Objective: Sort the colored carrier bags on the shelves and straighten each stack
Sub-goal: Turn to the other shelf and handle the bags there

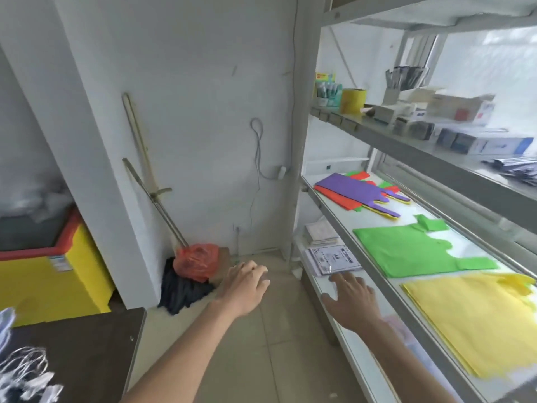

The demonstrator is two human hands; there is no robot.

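Your carrier bags lie on the middle shelf [334, 216] at the right of the frame: a yellow stack [476, 318] nearest, a green stack [406, 248] beyond it, and a mixed pile [357, 193] of purple, red and green still unsorted farthest back. Your right hand [353, 301] hovers by the shelf edge, fingers apart, holding nothing. Your left hand [247, 283] hangs over the floor, fingers loosely spread, probably for balance.

Both bare forearms reach forward; the left hand [247, 285] hangs loosely curled, the right hand [353, 301] spreads flat, palm down.
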